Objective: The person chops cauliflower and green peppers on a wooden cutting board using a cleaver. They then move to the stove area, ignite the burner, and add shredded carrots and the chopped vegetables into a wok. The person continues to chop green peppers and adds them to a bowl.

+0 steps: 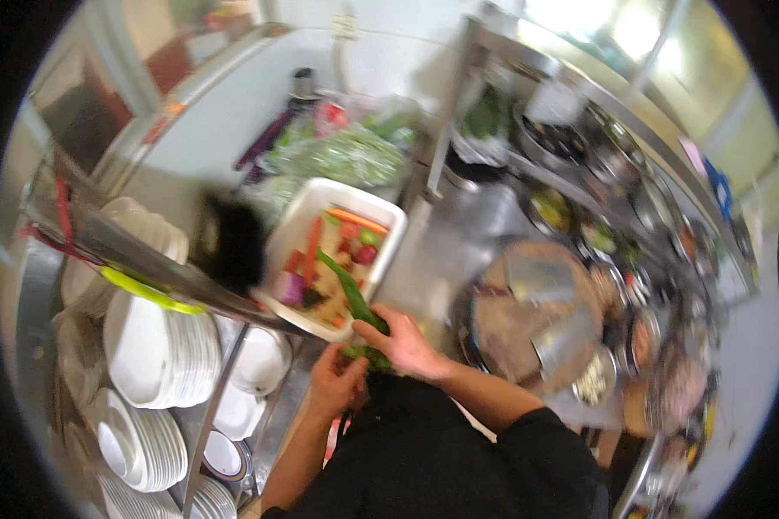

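Note:
My right hand (406,344) grips a long green chili pepper (349,285), whose tip points up over the near end of a white plastic tub (396,227). Close beside it, the fingers of my left hand (337,383) are curled at a second bunch of green (370,357), which looks like more peppers; blur and my hands hide part of it. Inside the tub lie carrot pieces (312,250), a purple onion piece (291,288), a small red-purple vegetable (365,254) and pale chunks.
To the right, two cleavers (565,340) lie on a round wooden chopping block (506,331). Bowls of cut food (594,383) line the right side. Bagged greens (350,156) sit behind the tub. Stacked white plates (162,350) fill the left shelves, below a metal edge (188,279).

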A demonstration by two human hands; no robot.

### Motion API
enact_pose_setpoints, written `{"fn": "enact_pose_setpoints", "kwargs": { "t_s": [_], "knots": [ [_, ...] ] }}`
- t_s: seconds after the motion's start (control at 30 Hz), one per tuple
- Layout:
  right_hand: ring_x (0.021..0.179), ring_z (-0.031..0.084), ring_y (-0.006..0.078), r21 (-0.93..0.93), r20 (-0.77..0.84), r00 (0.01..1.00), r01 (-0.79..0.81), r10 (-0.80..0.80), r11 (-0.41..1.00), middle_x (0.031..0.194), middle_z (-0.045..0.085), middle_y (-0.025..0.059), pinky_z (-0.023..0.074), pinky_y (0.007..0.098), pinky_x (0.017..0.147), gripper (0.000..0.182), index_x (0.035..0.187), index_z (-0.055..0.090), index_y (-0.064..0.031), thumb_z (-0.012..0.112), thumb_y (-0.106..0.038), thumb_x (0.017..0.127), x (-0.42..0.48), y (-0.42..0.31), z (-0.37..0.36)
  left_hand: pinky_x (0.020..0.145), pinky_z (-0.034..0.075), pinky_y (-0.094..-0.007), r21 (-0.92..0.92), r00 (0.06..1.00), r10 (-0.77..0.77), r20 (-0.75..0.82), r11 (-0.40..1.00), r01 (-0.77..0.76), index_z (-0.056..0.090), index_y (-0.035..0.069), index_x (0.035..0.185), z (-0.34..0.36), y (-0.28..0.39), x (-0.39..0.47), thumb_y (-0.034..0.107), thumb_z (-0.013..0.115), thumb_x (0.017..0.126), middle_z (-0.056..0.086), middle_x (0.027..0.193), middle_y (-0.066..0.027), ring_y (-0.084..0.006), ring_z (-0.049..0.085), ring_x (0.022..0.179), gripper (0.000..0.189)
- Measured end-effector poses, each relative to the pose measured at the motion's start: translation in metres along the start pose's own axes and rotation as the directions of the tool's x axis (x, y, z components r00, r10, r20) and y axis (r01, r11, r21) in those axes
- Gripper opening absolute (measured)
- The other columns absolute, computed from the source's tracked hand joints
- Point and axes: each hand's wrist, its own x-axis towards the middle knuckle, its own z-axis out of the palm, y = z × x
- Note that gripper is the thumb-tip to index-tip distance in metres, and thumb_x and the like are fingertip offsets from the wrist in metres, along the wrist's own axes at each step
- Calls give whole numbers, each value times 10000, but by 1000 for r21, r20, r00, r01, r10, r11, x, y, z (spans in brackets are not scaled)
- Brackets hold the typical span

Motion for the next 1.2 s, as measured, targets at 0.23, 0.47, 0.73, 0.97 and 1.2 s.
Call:
{"fn": "enact_pose_setpoints", "kwargs": {
  "t_s": [0.23,0.47,0.73,0.97,1.2],
  "knots": [
    [1215,554,379,-446,-118,894,341,-432,828,1294,571,176,456,435,1035,495,1288,618,-22,752,-318,914,-155,51,-32,363,381,-237,-313,988,-123,97,938,148,578,40,1136,77,-47,-52,96,606,991,611,747,-37,-110,537,479,158],
    [1164,546,367,-559,-50,849,412,-525,719,1190,574,166,460,463,1002,414,1204,621,-1,748,-181,854,-232,59,-77,441,400,-226,44,917,-200,346,979,197,659,15,1031,116,-55,-83,81,615,935,629,694,-25,-75,532,507,125],
    [1184,568,349,-585,76,772,547,-631,599,1124,612,139,484,458,1013,547,1215,632,-9,803,-128,710,-257,60,-150,575,463,-283,419,908,-75,412,900,-116,693,-24,926,192,-30,-83,111,583,835,651,696,-45,-110,590,630,197],
    [1130,587,328,-541,125,680,657,-723,525,1106,611,125,495,445,980,482,1159,636,-36,799,-102,710,-267,101,-235,498,328,-246,170,942,-20,336,985,-40,666,-18,891,299,-37,-98,31,518,826,549,687,8,-70,452,570,168],
    [1119,584,320,-377,96,699,684,-708,624,1105,624,113,496,431,965,397,1138,659,-54,769,-58,756,-296,112,-289,489,284,-236,109,932,-84,352,993,49,674,-20,1013,353,-40,-112,33,518,841,493,675,27,-60,411,548,238]
  ]
}}
